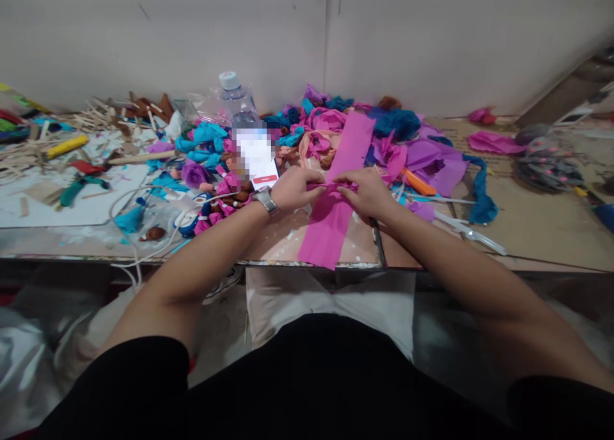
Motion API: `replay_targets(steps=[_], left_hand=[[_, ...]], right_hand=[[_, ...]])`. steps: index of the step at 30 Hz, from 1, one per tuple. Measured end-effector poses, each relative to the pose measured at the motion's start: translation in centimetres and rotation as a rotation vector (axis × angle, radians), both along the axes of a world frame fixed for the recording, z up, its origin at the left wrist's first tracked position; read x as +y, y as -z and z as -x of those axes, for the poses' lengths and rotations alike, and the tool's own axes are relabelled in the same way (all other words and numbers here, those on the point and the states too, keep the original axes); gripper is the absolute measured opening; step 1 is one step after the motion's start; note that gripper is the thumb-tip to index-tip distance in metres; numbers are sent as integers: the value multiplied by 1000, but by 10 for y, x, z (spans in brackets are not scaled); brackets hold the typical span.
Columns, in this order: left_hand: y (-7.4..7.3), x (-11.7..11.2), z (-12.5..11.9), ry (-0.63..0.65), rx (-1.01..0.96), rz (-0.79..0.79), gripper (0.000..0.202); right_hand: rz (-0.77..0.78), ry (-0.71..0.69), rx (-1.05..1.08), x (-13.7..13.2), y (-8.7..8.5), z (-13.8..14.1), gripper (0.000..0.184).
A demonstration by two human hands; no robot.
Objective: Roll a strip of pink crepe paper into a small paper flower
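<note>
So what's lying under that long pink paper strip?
Near the edge, the pink strip lies on the tabletop; its far end rests on a heap of crumpled paper. Anything directly beneath it is hidden.

Head view, down over near table (71,248)

A craft workshop, this one: a long worktable (537,229) set against a bare white wall (192,31) and covered in making-mess. Crepe paper scraps (330,123) in pink, blue and purple pile up at the back, a purple paper rose (194,173) sits among them, and a pink crepe strip (330,226) hangs over the front edge. Off to the left, a scatter of wooden sticks (91,117) — and an orange-handled tool (418,183) lies by the heap.
</note>
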State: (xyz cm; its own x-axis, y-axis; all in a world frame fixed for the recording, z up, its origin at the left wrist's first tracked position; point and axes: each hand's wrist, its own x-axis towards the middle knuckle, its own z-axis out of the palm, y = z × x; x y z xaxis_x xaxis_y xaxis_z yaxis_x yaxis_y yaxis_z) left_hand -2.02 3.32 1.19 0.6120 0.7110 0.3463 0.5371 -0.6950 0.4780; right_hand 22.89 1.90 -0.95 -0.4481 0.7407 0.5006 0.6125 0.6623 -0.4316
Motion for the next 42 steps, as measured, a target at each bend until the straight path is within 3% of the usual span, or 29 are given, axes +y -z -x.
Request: replay_targets(steps=[3, 9, 17, 27, 34, 42], left_hand=[[1, 0, 0, -20, 33, -28, 29], [2, 1, 0, 11, 48, -10, 31], [3, 3, 0, 72, 20, 82, 35], [5, 8, 1, 113, -53, 220, 35], [1, 7, 1, 151, -136, 405, 33], [0, 9, 3, 115, -170, 463, 40]], right_hand=[[-11, 31, -21, 0, -1, 0, 20], [27, -87, 13, -6, -1, 4, 25], [70, -23, 86, -8, 2, 6, 15], [-18, -78, 155, -7, -1, 6, 13], [-134, -107, 57, -8, -3, 6, 20], [-162, -86, -18, -10, -5, 5, 23]])
